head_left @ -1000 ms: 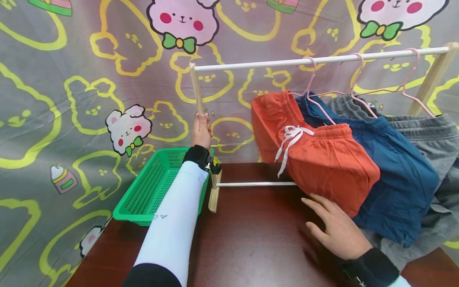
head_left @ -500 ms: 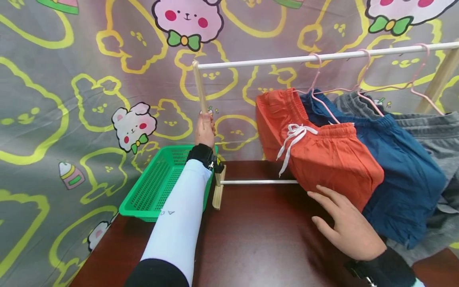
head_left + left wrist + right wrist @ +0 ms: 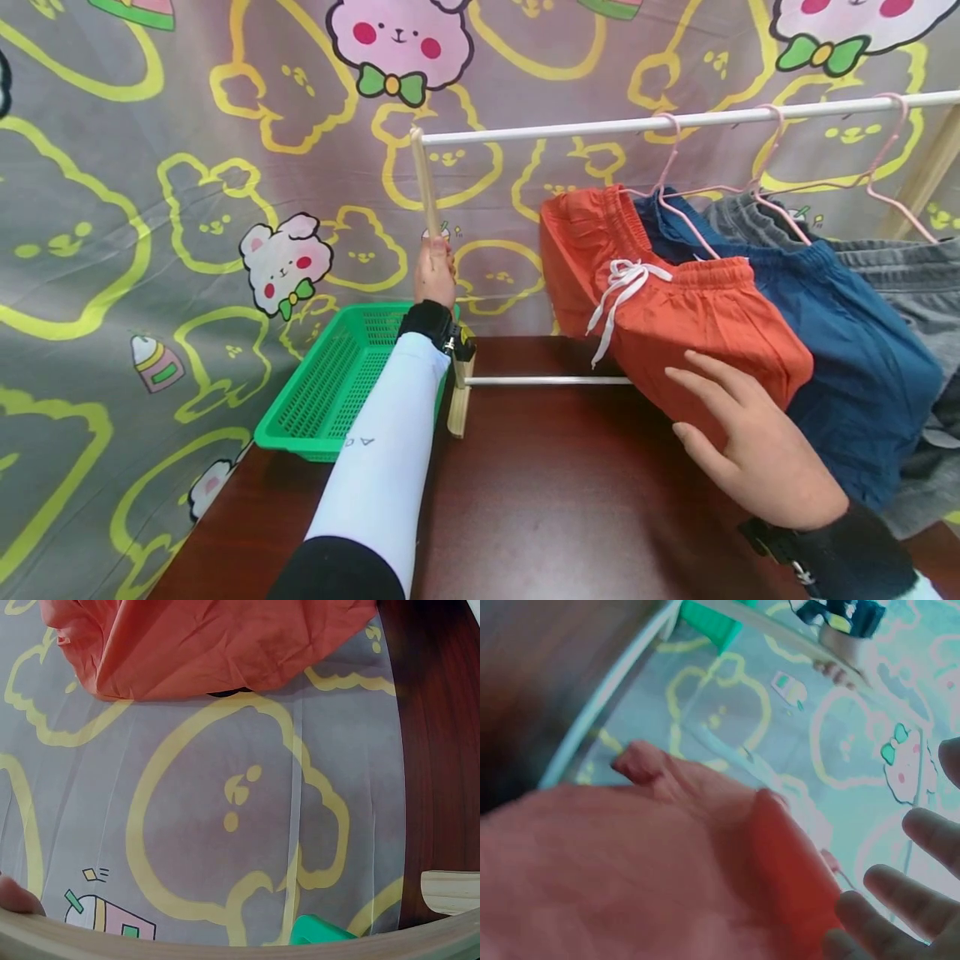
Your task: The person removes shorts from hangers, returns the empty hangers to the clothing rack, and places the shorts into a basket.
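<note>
My left hand (image 3: 437, 271) grips the left wooden post (image 3: 424, 179) of a clothes rack; in the left wrist view only a fingertip (image 3: 18, 896) shows beside the post. Orange shorts (image 3: 675, 308) with a white drawstring hang from a pink hanger (image 3: 664, 179) on the rack's white rail (image 3: 555, 131). In front of their lower part is my right hand (image 3: 757, 442), fingers spread and straight. Whether it touches the cloth I cannot tell. Blue shorts (image 3: 862, 333) and grey shorts (image 3: 907, 271) hang behind, partly covered.
A green plastic basket (image 3: 300, 417) stands left of the rack, partly behind my left forearm. A white lower bar (image 3: 547, 381) runs close above the dark red table (image 3: 525, 500). A patterned curtain (image 3: 187, 275) hangs behind everything.
My right hand has risen and moved right, closer over the orange shorts. My left hand keeps its grip on the post. The head view has shifted slightly.
</note>
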Available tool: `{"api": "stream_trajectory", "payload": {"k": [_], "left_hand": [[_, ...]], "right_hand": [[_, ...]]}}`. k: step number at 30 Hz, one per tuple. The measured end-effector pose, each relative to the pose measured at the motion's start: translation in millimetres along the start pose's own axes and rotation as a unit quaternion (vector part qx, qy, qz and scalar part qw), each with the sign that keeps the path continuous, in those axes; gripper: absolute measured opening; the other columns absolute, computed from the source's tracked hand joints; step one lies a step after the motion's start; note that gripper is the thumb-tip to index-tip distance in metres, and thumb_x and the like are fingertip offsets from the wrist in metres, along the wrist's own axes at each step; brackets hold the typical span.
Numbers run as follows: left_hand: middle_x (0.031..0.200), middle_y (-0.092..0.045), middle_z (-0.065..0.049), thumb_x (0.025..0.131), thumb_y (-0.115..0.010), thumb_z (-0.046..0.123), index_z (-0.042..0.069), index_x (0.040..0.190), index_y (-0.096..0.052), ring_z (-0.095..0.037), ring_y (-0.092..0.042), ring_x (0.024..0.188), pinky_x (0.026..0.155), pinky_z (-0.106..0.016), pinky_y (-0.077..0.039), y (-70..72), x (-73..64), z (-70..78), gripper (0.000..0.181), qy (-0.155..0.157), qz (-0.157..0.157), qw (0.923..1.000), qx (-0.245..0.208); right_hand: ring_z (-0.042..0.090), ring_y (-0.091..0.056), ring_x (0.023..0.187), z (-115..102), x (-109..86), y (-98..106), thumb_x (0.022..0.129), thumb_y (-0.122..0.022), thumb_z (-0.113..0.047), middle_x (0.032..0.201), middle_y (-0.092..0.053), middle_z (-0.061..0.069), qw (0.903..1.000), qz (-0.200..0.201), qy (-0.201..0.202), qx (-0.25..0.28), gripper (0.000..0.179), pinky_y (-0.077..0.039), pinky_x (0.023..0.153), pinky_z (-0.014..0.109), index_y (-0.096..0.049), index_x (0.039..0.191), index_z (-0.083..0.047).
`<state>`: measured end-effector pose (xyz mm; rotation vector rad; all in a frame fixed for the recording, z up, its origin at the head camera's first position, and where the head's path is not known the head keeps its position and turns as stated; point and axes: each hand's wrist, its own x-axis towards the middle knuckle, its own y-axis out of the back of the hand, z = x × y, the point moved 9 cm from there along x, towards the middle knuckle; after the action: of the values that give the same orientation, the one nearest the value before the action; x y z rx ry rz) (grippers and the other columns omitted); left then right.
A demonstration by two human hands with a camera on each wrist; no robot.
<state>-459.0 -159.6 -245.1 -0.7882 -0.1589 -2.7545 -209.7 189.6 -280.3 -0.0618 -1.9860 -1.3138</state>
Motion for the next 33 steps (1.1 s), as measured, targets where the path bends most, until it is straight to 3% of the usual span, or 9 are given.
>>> {"api": "stream_trajectory", "payload": {"k": [4,9,13,15,20,27,30,33], "left_hand": [[0.079,-0.041,0.001,0.109,-0.033,0.045,0.002,0.108,-0.051,-0.012,-0.041,0.067,0.060,-0.026,-0.034,-1.3,-1.9,-1.3,0.047,0.000,0.003,0.9998,-0.019],[0.081,-0.041,0.000,0.108,-0.034,0.047,0.002,0.111,-0.051,-0.013,-0.041,0.069,0.062,-0.026,-0.033,-1.1,-4.1,-2.9,0.048,0.005,0.003,0.9995,-0.031],[0.081,-0.042,0.000,0.109,-0.032,0.048,-0.002,0.115,-0.050,-0.013,-0.042,0.069,0.062,-0.026,-0.034,-0.5,-2.8,-2.9,0.054,0.000,-0.004,0.9998,-0.019],[0.081,-0.042,0.001,0.109,-0.032,0.047,-0.002,0.114,-0.050,-0.012,-0.042,0.069,0.062,-0.025,-0.034,1.4,-2.3,-3.4,0.053,0.001,-0.001,0.9998,-0.018],[0.080,-0.041,0.001,0.109,-0.033,0.045,0.000,0.112,-0.051,-0.012,-0.041,0.068,0.060,-0.024,-0.033,5.7,-2.5,-5.4,0.048,0.008,0.007,0.9996,-0.025],[0.080,-0.042,0.001,0.109,-0.033,0.045,0.007,0.106,-0.051,-0.012,-0.042,0.068,0.062,-0.025,-0.034,3.1,-2.0,-3.2,0.042,0.005,-0.002,0.9998,-0.018],[0.079,-0.042,0.001,0.110,-0.033,0.044,0.007,0.105,-0.051,-0.012,-0.041,0.068,0.062,-0.026,-0.034,1.5,-0.3,-1.0,0.041,-0.003,-0.003,0.9998,-0.020],[0.079,-0.042,0.001,0.111,-0.032,0.041,0.000,0.108,-0.051,-0.012,-0.041,0.067,0.061,-0.026,-0.034,0.9,0.8,0.3,0.046,-0.010,-0.001,0.9998,-0.016]], "right_hand": [[0.039,-0.044,0.129,0.3,5.5,19.7,0.077,-0.083,-0.016,0.149,-0.045,0.014,0.9996,0.022,0.004,-0.015,0.071,-0.047,0.088,0.067,-0.057,0.143,-0.016],[0.045,-0.041,0.132,-0.1,12.7,41.1,0.076,-0.081,-0.016,0.151,-0.044,0.018,0.9980,0.057,0.003,-0.027,0.070,-0.040,0.100,0.068,-0.058,0.142,-0.011],[0.047,-0.034,0.137,5.0,22.1,55.6,0.078,-0.078,-0.016,0.154,-0.038,0.021,0.9963,0.071,-0.017,-0.045,0.068,-0.040,0.091,0.076,-0.056,0.142,-0.004],[0.048,-0.031,0.140,8.1,27.7,59.4,0.080,-0.076,-0.015,0.156,-0.035,0.022,0.9958,0.074,-0.026,-0.046,0.068,-0.038,0.092,0.077,-0.054,0.143,-0.002],[0.052,-0.025,0.142,21.4,38.3,61.7,0.083,-0.072,-0.015,0.157,-0.029,0.027,0.9934,0.084,-0.065,-0.045,0.074,-0.022,0.108,0.075,-0.043,0.149,0.001],[0.056,-0.022,0.140,45.6,45.5,55.4,0.089,-0.066,-0.017,0.155,-0.024,0.033,0.9884,0.060,-0.133,-0.041,0.079,-0.018,0.110,0.074,-0.028,0.155,0.003],[0.057,-0.027,0.136,55.3,50.6,53.0,0.093,-0.064,-0.021,0.152,-0.027,0.035,0.9855,0.036,-0.158,-0.049,0.079,-0.023,0.106,0.075,-0.024,0.156,0.004],[0.057,-0.031,0.129,66.9,56.0,49.5,0.095,-0.062,-0.027,0.149,-0.028,0.037,0.9793,0.000,-0.194,-0.059,0.083,-0.030,0.098,0.079,-0.018,0.158,0.002]]}}
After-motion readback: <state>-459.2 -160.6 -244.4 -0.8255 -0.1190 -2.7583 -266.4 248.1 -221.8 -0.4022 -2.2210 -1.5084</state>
